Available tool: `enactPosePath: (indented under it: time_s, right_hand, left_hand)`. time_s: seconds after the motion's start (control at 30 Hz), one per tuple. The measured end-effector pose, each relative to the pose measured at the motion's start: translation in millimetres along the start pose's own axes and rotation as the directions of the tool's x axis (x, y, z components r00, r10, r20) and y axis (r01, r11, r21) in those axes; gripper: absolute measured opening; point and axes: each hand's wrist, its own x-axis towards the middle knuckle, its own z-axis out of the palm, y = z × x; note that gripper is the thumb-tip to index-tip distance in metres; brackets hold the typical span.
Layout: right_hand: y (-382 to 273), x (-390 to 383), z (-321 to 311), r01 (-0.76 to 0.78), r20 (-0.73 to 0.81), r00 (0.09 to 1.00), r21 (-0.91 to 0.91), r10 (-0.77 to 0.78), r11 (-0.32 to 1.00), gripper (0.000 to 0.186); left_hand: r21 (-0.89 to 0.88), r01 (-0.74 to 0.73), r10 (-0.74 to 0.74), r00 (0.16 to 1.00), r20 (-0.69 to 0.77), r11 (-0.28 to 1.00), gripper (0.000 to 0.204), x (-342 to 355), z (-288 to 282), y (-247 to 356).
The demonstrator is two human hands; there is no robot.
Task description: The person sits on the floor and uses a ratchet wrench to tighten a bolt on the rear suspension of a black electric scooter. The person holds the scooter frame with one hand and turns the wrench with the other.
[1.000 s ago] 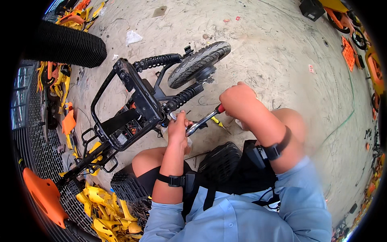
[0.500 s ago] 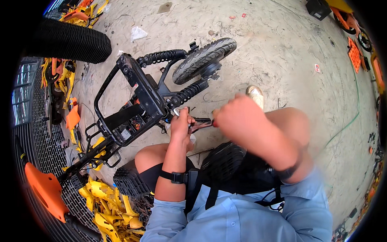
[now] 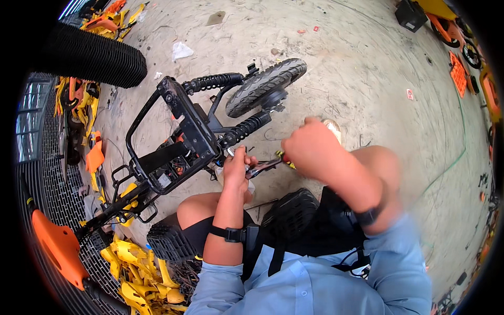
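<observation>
Beside me a black bike frame [image 3: 192,131] lies on its side, with a tyred wheel [image 3: 247,94] and coil shocks [image 3: 247,127]. Where the nearer shock meets the frame, my left hand [image 3: 236,170] is closed around a silver tool [image 3: 230,151] at the bolt area; its tip is hidden. My right hand [image 3: 310,144] is closed on the red-handled ratchet [image 3: 265,166], whose metal shank runs toward my left hand. A yellow-handled screwdriver [image 3: 291,164] shows partly on the floor behind the ratchet.
Yellow plastic panels [image 3: 134,275] and black crates [image 3: 173,241] lie at lower left, near an orange panel [image 3: 58,247]. A black ribbed stack [image 3: 102,60] stands at upper left. A black box [image 3: 408,16] and orange bikes [image 3: 445,29] line the right. My shoe [image 3: 332,128] is on the floor.
My right hand has moved inward with the ratchet, dipping and then rising slightly. My left hand stays at the frame joint. The whole view has shifted a little.
</observation>
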Motion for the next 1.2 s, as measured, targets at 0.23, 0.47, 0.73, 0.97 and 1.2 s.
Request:
enactPosePath:
  time_s: [0.23, 0.47, 0.73, 0.97, 1.2]
  right_hand:
    - [-24, -9, -3, 0.013, -0.024, 1.0, -0.044, -0.014, 0.999, 0.008]
    - [37, 22, 39, -0.157, 0.167, 0.974, 0.025, 0.151, 0.987, 0.009]
    - [-35, -11, -21, 0.027, 0.036, 0.999, 0.001, -0.027, 1.0, 0.011]
    - [3, 5, 8, -0.025, 0.118, 0.993, 0.019, 0.023, 1.0, 0.01]
    - [21, 3, 6, -0.092, 0.191, 0.979, 0.1, 0.072, 0.991, 0.011]
  left_hand:
    - [-0.015, -0.017, 0.017, 1.0, 0.002, 1.0, 0.019, -1, 3, 1]
    - [-0.056, -0.082, 0.08, 0.996, -0.029, 0.995, 0.028, -4, 14, 1]
    - [-0.006, -0.095, 0.095, 0.996, 0.001, 0.996, 0.018, 0, 8, -1]
    - [0.127, -0.123, 0.129, 0.991, -0.036, 0.984, 0.021, -8, 9, 7]
    - [0.538, -0.339, 0.303, 0.94, 0.158, 0.772, 0.025, -31, -44, 16]
